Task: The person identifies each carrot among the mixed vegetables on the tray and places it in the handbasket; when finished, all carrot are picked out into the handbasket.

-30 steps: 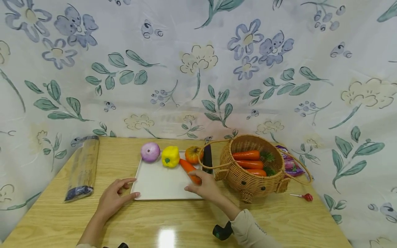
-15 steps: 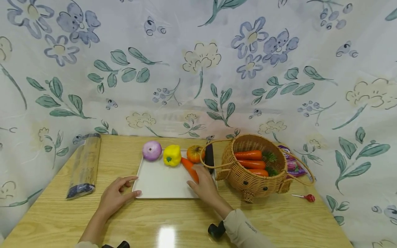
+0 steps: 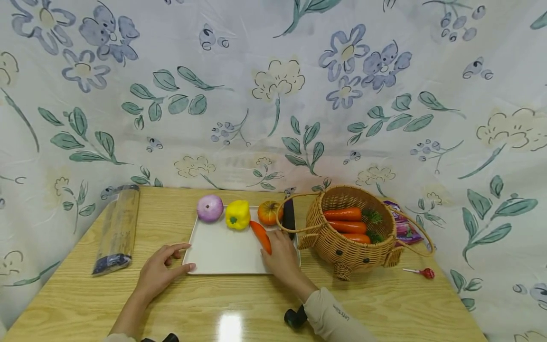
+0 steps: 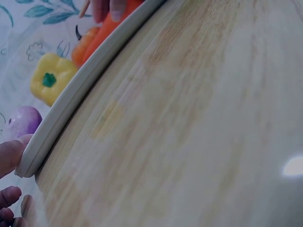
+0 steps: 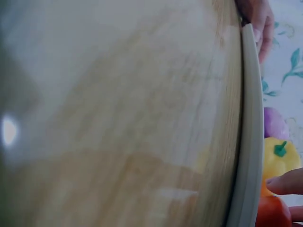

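Note:
A white tray (image 3: 222,254) lies on the table with a purple onion (image 3: 210,208), a yellow bell pepper (image 3: 237,214), a small orange pumpkin (image 3: 269,212) and a loose carrot (image 3: 259,236) on it. My right hand (image 3: 281,256) holds this carrot by its near end, thumb to the left and fingers along the right side. My left hand (image 3: 160,270) touches the tray's front left corner, with the index finger on the left rim and the thumb by the front edge. In the left wrist view, fingertips (image 4: 116,10) of the right hand overlap the carrot.
A wicker basket (image 3: 350,256) with a looped handle, holding several carrots, stands right of the tray. A dark long object (image 3: 289,211) lies along the tray's right side. Further right are a purple packet (image 3: 405,232) and a red lollipop (image 3: 427,273). A clear wrapped bundle (image 3: 115,230) lies left.
My right hand has come down around the carrot and slid slightly right. The carrot now points a little more straight toward me. My left hand stays at the tray corner.

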Demonstrator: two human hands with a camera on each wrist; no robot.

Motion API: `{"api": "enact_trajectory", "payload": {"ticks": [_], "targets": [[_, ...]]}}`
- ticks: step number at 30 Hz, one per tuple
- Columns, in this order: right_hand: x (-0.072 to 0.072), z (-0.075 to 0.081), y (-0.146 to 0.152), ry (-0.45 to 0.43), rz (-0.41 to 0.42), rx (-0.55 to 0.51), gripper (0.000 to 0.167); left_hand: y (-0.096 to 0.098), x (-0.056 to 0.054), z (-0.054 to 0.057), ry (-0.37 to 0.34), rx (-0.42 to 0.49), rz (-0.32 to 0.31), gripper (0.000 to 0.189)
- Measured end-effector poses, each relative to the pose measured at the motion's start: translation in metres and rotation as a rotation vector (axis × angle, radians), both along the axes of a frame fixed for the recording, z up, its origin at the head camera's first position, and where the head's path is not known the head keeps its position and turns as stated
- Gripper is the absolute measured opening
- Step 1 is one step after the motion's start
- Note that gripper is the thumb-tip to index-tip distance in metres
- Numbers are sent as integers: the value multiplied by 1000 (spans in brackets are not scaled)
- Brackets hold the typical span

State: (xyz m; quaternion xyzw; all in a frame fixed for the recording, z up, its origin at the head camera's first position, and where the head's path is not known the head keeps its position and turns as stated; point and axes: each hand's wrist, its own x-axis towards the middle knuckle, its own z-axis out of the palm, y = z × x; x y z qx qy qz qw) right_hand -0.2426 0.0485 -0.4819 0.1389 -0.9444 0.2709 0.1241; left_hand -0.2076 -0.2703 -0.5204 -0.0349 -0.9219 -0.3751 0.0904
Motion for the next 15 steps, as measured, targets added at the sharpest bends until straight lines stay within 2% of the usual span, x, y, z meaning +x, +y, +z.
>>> {"api": "enact_trajectory", "payload": {"ticks": [7, 15], "targets": [[2, -3, 6, 57, 16, 5, 37, -1, -1, 0, -1, -7, 2, 52], [6, -10, 11, 39, 9, -29, 42, -1, 0, -1, -3, -6, -6, 52]]}}
